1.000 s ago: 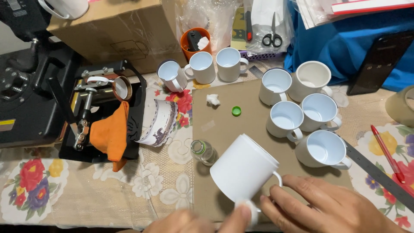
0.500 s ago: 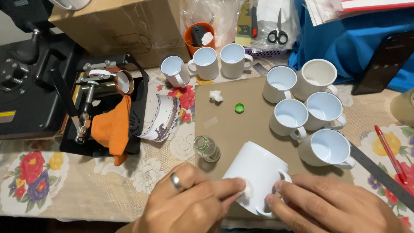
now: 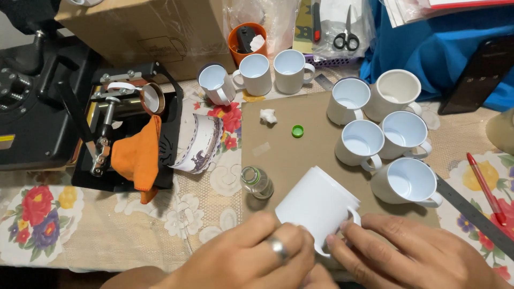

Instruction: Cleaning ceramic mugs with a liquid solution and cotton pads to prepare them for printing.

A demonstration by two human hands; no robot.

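A white mug (image 3: 317,205) lies tilted on a brown cardboard sheet (image 3: 300,155), its handle toward me. My left hand (image 3: 251,257), with a ring on one finger, grips the mug's near left side. My right hand (image 3: 407,254) touches the handle and the mug's near right side. A small open glass bottle (image 3: 257,183) stands just left of the mug, and its green cap (image 3: 297,130) lies farther back on the cardboard.
Several white mugs (image 3: 375,120) stand at the right of the cardboard, three more (image 3: 256,75) behind it. A black mug press (image 3: 107,128) with an orange cloth (image 3: 136,158) sits left, a curled printed paper strip (image 3: 201,144) beside it. A ruler (image 3: 476,214) and a red pen (image 3: 484,187) lie right.
My left hand has come up from the bottom edge and closed on the mug's left side. The mug has tipped further over, and my right hand has shifted to its handle.
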